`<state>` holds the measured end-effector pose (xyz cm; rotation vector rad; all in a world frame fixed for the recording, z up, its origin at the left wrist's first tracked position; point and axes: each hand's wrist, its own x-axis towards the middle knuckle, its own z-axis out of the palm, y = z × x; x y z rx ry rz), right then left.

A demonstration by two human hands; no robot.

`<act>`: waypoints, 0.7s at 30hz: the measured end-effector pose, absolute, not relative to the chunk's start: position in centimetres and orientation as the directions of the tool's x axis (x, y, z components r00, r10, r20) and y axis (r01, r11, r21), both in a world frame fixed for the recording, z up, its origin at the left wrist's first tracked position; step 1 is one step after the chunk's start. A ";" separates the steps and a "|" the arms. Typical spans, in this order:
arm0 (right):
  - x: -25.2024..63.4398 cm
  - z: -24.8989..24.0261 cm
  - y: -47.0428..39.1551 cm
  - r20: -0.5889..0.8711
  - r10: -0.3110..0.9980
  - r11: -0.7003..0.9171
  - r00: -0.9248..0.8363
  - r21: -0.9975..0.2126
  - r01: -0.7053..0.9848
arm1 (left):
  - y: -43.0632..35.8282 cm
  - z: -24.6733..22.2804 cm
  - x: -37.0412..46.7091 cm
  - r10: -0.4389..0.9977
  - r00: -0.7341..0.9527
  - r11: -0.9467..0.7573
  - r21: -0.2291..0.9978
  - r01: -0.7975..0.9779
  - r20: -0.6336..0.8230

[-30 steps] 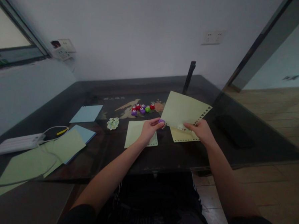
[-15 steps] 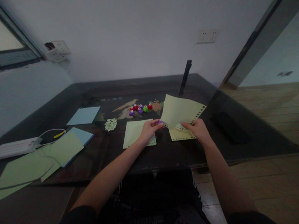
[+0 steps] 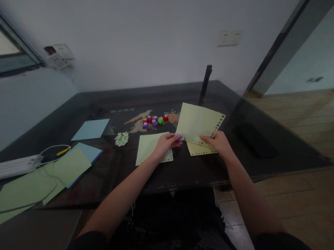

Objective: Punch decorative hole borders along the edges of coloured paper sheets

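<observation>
My left hand (image 3: 166, 143) is closed on a small purple piece (image 3: 178, 137) at the lower left corner of a raised yellow sheet (image 3: 199, 121). My right hand (image 3: 218, 142) pinches that sheet near its lower right, where dark punched-looking marks run along the edges. Beneath it, another yellow sheet (image 3: 201, 149) lies on the dark table. A pale green sheet (image 3: 149, 148) rests partly under my left hand and wrist. Behind my hands sits a cluster of red, purple and green eye-like pieces (image 3: 155, 122).
On the left are a flower-patterned cutout (image 3: 122, 139), a blue sheet (image 3: 91, 129), green sheets (image 3: 69, 164), a white power strip (image 3: 10, 168) and its cable. A black upright stick (image 3: 205, 84) stands at the back; a dark flat object (image 3: 255, 140) lies right.
The raised sheet has straightened and its right edge hangs flatter, still between both hands. The whole view has shifted slightly.
</observation>
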<state>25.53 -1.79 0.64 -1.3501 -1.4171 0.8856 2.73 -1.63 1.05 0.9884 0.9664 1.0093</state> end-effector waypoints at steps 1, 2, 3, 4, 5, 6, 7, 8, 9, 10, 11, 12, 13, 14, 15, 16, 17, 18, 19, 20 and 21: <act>25.5 0.6 -1.8 0.151 0.987 0.126 0.063 -0.948 0.292 | -1.6 1.1 2.7 0.954 0.247 0.223 0.951 -0.212 -0.169; 25.6 0.4 -1.7 0.150 0.987 0.126 0.062 -0.949 0.289 | -1.6 1.2 2.7 0.953 0.253 0.222 0.952 -0.212 -0.166; 25.6 0.3 -1.7 0.150 0.987 0.126 0.063 -0.950 0.287 | -1.6 1.2 2.6 0.952 0.258 0.222 0.951 -0.213 -0.165; 25.7 0.1 -1.6 0.151 0.986 0.126 0.066 -0.951 0.283 | -1.6 1.2 2.6 0.951 0.260 0.224 0.950 -0.216 -0.165; 25.7 -0.1 -1.5 0.151 0.986 0.126 0.071 -0.953 0.276 | -1.5 1.3 2.5 0.951 0.260 0.227 0.949 -0.221 -0.167; 25.8 -0.2 -1.4 0.153 0.985 0.127 0.079 -0.955 0.268 | -1.5 1.3 2.4 0.952 0.258 0.229 0.946 -0.229 -0.168; 25.8 -0.4 -1.3 0.154 0.984 0.126 0.087 -0.957 0.262 | -1.4 1.3 2.3 0.953 0.254 0.228 0.944 -0.238 -0.166; 25.9 -0.5 -1.2 0.155 0.983 0.125 0.097 -0.958 0.259 | -1.4 1.4 2.2 0.955 0.249 0.225 0.942 -0.248 -0.163; 25.9 -0.5 -1.2 0.158 0.981 0.125 0.111 -0.958 0.259 | -1.4 1.4 2.1 0.957 0.244 0.221 0.940 -0.259 -0.157; 25.9 -0.6 -1.1 0.160 0.979 0.124 0.124 -0.958 0.260 | -1.3 1.4 2.0 0.959 0.239 0.215 0.938 -0.271 -0.151; 26.0 -0.6 -1.1 0.162 0.977 0.122 0.136 -0.958 0.260 | -1.3 1.4 1.9 0.961 0.234 0.210 0.936 -0.282 -0.145; 26.0 -0.6 -1.1 0.164 0.975 0.122 0.147 -0.958 0.259 | -1.2 1.4 1.8 0.963 0.230 0.206 0.934 -0.293 -0.141; 26.0 -0.6 -1.1 0.166 0.974 0.123 0.154 -0.959 0.256 | -1.2 1.4 1.7 0.964 0.226 0.205 0.931 -0.303 -0.139; 26.0 -0.5 -1.1 0.171 0.972 0.127 0.159 -0.960 0.251 | -1.1 1.4 1.6 0.965 0.223 0.205 0.928 -0.312 -0.138; 26.0 -0.6 -1.1 0.176 0.971 0.134 0.162 -0.961 0.243 | -1.1 1.4 1.6 0.966 0.218 0.204 0.925 -0.321 -0.138; 26.0 -0.6 -1.1 0.181 0.970 0.140 0.163 -0.962 0.234 | -1.0 1.4 1.6 0.967 0.213 0.204 0.921 -0.331 -0.138; 26.0 -0.6 -1.1 0.186 0.968 0.146 0.166 -0.963 0.225 | -1.0 1.4 1.5 0.969 0.208 0.204 0.917 -0.343 -0.137; 26.1 -0.7 -1.1 0.189 0.967 0.150 0.170 -0.965 0.217 | -0.9 1.4 1.5 0.970 0.199 0.202 0.911 -0.359 -0.137; 26.1 -0.7 -1.0 0.193 0.965 0.154 0.176 -0.965 0.211 | -0.9 1.4 1.5 0.972 0.189 0.200 0.904 -0.377 -0.136; 26.1 -0.7 -1.0 0.198 0.963 0.159 0.182 -0.965 0.207 | -0.8 1.4 1.4 0.974 0.179 0.199 0.896 -0.397 -0.137; 26.1 -0.7 -1.0 0.203 0.961 0.164 0.187 -0.965 0.204 | -0.7 1.5 1.4 0.976 0.167 0.199 0.886 -0.418 -0.140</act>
